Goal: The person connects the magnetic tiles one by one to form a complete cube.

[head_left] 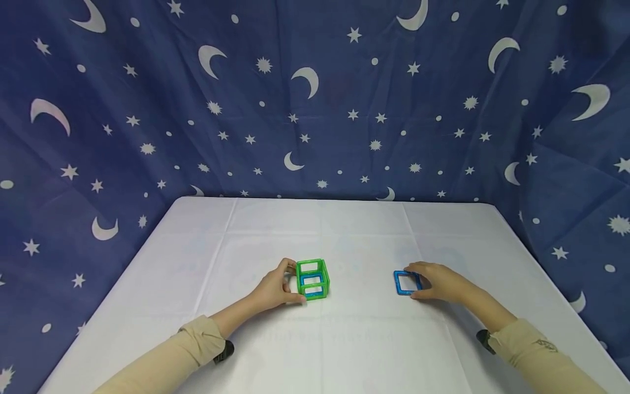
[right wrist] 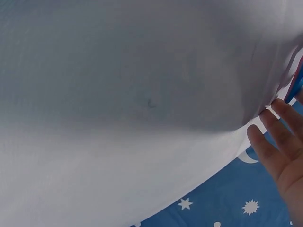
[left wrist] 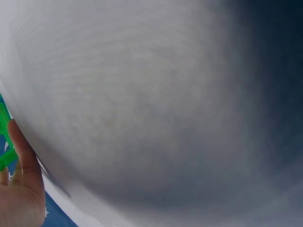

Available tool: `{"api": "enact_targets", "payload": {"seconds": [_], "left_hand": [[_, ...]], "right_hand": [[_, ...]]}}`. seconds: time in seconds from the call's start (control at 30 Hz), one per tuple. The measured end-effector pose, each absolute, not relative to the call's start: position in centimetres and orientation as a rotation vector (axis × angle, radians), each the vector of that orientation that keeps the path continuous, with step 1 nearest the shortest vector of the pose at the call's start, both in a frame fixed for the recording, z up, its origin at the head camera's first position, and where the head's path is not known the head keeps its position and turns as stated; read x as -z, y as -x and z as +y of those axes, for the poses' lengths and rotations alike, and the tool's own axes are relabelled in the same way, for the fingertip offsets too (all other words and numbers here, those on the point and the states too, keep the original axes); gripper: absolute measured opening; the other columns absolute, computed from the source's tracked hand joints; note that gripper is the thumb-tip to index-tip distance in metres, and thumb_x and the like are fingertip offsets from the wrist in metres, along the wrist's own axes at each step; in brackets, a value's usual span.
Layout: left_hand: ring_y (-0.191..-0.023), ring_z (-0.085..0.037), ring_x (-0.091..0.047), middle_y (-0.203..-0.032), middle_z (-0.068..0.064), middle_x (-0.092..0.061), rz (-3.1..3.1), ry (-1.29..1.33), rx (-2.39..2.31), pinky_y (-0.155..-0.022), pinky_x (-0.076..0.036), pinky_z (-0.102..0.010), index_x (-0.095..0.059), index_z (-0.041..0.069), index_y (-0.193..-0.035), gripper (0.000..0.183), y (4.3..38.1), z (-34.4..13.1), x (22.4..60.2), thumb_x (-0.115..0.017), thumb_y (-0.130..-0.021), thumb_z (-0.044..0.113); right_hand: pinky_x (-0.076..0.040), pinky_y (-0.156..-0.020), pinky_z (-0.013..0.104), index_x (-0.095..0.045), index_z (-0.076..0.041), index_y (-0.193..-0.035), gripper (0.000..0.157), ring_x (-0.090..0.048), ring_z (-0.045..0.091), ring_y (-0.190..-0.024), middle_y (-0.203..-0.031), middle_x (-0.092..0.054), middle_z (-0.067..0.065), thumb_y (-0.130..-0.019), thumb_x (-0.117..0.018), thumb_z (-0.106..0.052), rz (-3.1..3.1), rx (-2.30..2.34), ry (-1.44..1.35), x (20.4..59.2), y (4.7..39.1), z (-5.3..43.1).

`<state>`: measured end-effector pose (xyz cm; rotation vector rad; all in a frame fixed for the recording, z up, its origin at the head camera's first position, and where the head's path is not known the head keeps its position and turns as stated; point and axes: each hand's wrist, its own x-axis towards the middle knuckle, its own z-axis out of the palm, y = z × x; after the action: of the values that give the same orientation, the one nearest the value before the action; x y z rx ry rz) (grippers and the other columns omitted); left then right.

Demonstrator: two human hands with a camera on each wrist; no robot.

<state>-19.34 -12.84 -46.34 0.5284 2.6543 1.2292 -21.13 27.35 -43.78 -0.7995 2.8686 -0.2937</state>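
Left of the table's middle stands an open-framed cube (head_left: 312,285) built of green square magnetic tiles, with a blue square frame showing inside it. My left hand (head_left: 273,288) grips its left side, thumb at the near corner and fingers at the far one. Part of the green frame (left wrist: 4,127) enters the left wrist view beside that hand (left wrist: 21,198). To the right, a single blue square magnetic tile (head_left: 396,284) is pinched at its right side by my right hand (head_left: 438,281), thumb in front, fingers behind. Only a corner of the blue tile (right wrist: 296,87) shows by the fingers (right wrist: 281,132) in the right wrist view.
A white cloth with fold creases covers the table (head_left: 359,350). Behind it and along both sides hangs a dark blue curtain (head_left: 339,153) with moons and stars. A bare stretch of cloth lies between the cube and the single tile.
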Motion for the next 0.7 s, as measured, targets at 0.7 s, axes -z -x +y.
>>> {"api": "enact_targets", "payload": {"seconds": [0.7], "left_hand": [[-0.058, -0.008, -0.049, -0.125, -0.016, -0.056, 2.639, -0.468, -1.249, -0.053, -0.041, -0.019, -0.040, 0.008, -0.124, 0.070, 19.3, -12.7, 46.2, -0.083, -0.070, 0.023]], "right_hand": [[-0.050, -0.090, 0.046, -0.057, 0.002, -0.124, 0.063, -0.061, 0.035, -0.110, -0.119, -0.064, 0.019, -0.077, -0.076, -0.035, 2.945, 0.290, 0.952, 43.5, 21.5, 24.0]]}}
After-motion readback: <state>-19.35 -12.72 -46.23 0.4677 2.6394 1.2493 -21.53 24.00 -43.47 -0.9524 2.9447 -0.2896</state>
